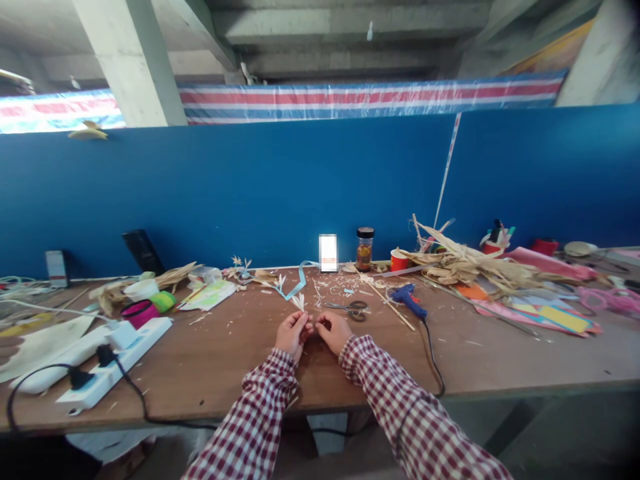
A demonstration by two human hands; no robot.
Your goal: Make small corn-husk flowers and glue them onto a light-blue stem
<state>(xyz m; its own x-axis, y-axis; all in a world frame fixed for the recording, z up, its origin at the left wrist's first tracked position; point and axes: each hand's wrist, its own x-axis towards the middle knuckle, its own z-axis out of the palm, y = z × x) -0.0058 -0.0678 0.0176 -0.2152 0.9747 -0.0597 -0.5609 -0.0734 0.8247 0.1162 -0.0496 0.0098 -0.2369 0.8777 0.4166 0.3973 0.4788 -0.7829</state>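
Above the wooden worktable (225, 373), left hand (293, 333) pinches a small dried-husk flower (299, 303) upright, petals clear of the fingers; right hand (333, 331), fingers curled narrow, meets its base. Scissors (350, 308) lie just beyond.

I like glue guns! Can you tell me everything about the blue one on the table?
The blue glue gun looks like plastic. It lies on its side on the brown wooden table, right of the scissors and beyond the right hand, which does not touch it. Its black cord runs back toward the table's near edge. Pale husk scraps lie nearby.
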